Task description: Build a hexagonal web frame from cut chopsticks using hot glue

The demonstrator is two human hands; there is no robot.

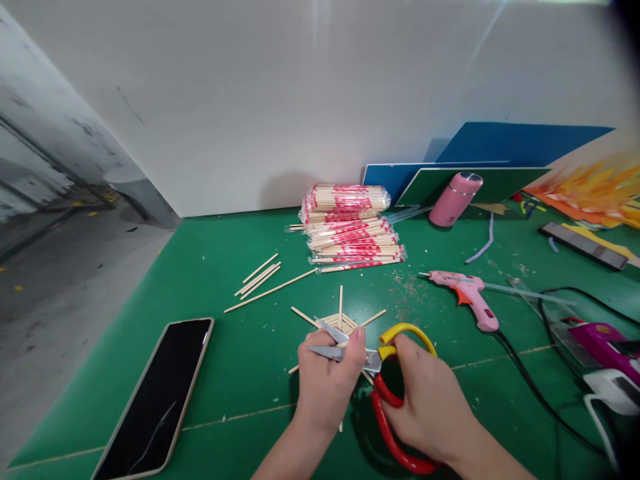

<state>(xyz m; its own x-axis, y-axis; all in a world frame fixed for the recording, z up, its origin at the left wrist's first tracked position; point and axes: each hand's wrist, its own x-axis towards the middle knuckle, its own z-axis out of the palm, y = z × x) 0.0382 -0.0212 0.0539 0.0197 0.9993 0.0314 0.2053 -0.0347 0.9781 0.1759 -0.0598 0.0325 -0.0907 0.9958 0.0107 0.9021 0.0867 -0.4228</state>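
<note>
My right hand (pixel 430 397) grips scissors (pixel 373 360) with one yellow and one red handle. Their blades are spread apart and point left, passing over my left hand. My left hand (pixel 327 367) is closed, its thumb and fingers pinching a thin wooden stick (pixel 343 345) that lies between the blades; most of that stick is hidden. Beneath both hands, on the green table, is a star-shaped piece of wooden sticks (pixel 341 303), with longer sticks pointing outward and shorter ones woven or stacked around the middle. My left hand covers part of it.
Loose sticks (pixel 259 279) lie left of wrapped chopstick packs (pixel 355 227). A phone (pixel 155 400) rests at the left front. Rightward are a pink glue gun (pixel 467 297) with its cord, a pink bottle (pixel 456 200), another phone (pixel 583 245) and a purple tool (pixel 607 347). Boards (pixel 480 183) lean behind.
</note>
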